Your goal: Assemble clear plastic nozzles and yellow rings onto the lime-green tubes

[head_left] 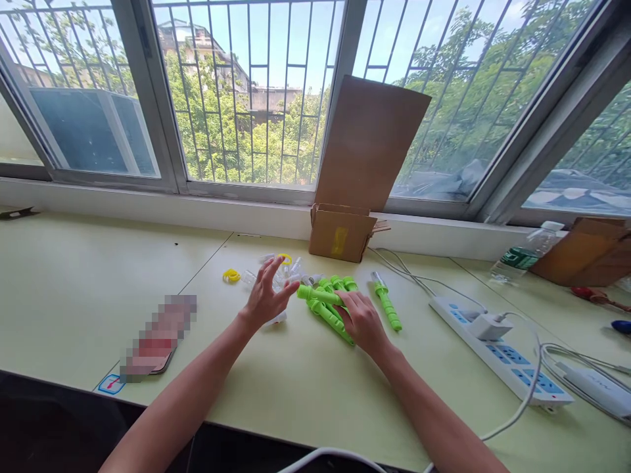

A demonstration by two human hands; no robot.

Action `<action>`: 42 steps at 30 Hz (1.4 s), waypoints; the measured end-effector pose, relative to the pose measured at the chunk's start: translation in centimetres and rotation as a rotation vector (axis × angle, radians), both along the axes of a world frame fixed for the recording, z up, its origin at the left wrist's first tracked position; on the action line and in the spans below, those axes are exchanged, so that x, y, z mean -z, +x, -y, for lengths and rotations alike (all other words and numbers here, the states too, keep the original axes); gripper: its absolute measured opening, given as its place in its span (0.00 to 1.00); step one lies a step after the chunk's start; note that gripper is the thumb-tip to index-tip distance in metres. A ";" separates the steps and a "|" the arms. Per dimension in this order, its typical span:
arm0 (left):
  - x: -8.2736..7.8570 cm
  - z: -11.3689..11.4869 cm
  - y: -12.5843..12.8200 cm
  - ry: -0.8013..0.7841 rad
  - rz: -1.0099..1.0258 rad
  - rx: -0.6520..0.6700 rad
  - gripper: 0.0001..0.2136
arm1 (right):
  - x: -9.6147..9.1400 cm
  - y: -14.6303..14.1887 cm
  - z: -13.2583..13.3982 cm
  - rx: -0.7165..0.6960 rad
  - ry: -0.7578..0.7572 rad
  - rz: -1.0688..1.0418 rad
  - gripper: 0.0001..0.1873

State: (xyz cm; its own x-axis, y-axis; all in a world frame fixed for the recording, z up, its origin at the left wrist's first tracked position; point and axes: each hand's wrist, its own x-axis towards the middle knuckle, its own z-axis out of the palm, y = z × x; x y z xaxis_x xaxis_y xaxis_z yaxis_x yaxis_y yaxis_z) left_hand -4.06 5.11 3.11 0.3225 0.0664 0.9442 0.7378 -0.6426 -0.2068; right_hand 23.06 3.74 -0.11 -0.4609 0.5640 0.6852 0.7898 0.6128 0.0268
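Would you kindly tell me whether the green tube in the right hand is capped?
Uncapped at its visible end: the green tube is threaded and bare there.

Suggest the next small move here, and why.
Probably have the left hand pick up a clear piece for the green handle in the right hand: the left looks open beside loose clear pieces, the held handle's ridged end looks bare, and a nearby handle wears a clear tip.
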 end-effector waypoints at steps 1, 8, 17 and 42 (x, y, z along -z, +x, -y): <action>0.0 0.3 0.4 0.009 0.001 0.039 0.36 | 0.0 0.0 0.0 -0.001 0.002 0.000 0.14; 0.6 1.4 2.6 0.062 -0.007 0.217 0.33 | 0.0 0.0 -0.1 -0.001 -0.014 -0.013 0.15; 0.5 0.6 0.8 0.042 -0.027 0.027 0.22 | 0.1 0.0 -0.1 0.013 -0.008 -0.002 0.14; 0.9 1.2 2.3 -0.429 0.438 0.292 0.10 | 0.2 0.1 -0.3 0.013 0.003 -0.003 0.14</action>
State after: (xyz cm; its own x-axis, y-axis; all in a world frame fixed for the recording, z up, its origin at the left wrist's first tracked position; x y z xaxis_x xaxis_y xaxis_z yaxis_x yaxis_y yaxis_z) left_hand -1.72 3.87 2.22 -0.0221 0.4324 0.9014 0.4790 -0.7868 0.3892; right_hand 23.13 4.00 -0.35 -0.4517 0.5676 0.6884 0.7975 0.6028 0.0263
